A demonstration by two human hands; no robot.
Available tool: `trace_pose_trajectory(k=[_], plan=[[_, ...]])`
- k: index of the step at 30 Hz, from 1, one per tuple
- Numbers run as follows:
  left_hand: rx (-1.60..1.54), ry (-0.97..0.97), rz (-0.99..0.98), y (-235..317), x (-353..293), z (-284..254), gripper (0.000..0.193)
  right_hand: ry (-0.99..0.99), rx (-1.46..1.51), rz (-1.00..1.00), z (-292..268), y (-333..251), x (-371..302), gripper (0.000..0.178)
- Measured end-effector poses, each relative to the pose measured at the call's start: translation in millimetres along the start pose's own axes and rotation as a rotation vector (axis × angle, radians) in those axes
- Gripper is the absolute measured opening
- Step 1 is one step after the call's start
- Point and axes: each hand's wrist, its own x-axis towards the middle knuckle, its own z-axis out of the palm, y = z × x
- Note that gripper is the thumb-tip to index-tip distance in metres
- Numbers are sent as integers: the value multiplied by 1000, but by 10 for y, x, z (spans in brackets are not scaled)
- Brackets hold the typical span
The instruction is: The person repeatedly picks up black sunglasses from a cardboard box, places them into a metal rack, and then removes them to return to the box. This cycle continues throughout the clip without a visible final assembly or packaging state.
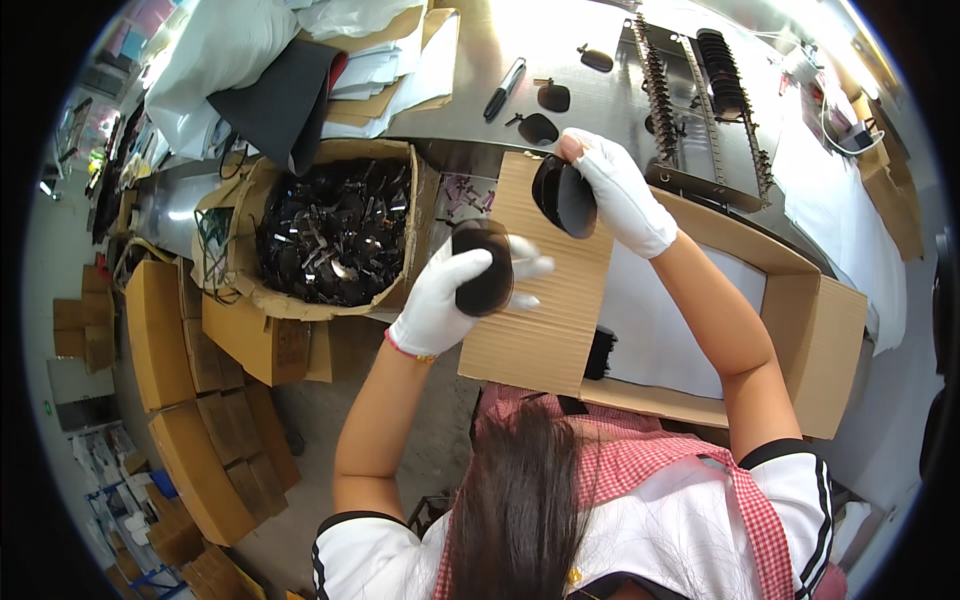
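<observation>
My left hand (445,295), in a white glove, grips a dark oval lens piece (484,268) above a cardboard flap (545,310). Higher and to the right, my right hand (620,190), also gloved, holds a second dark oval lens piece (563,195) by its edge over the same flap. Both pieces hang in the air, apart from each other. Left of my left hand stands an open cardboard box (400,170) filled with many dark pieces and clips.
A larger open carton (820,330) with white lining sits under my right arm. On the metal table (560,50) lie a black marker (504,88), a few dark lenses (540,128), and a toothed rack (700,100). Stacked cartons (190,380) stand at left.
</observation>
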Motion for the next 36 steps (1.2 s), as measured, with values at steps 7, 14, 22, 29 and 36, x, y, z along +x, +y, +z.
trace_pose_trajectory(k=[7, 14, 22, 29, 36], plan=[[-246, -188, 109, -119, 150, -130, 56, -295, -176, -10, 173, -219, -18, 28], [-48, -138, -98, -211, 319, -137, 68, -241, -778, -350, 327, -58, 26, 19], [-213, 256, 108, -455, 370, -57, 45, -89, -1048, -537, 623, 185, 119, 16], [-751, 288, 12, -426, 266, -303, 32, -610, -1278, -877, 937, 252, 465, 17], [-688, 366, 256, -135, -79, -377, 38, -16, -679, -1109, 1503, -415, 795, 37]])
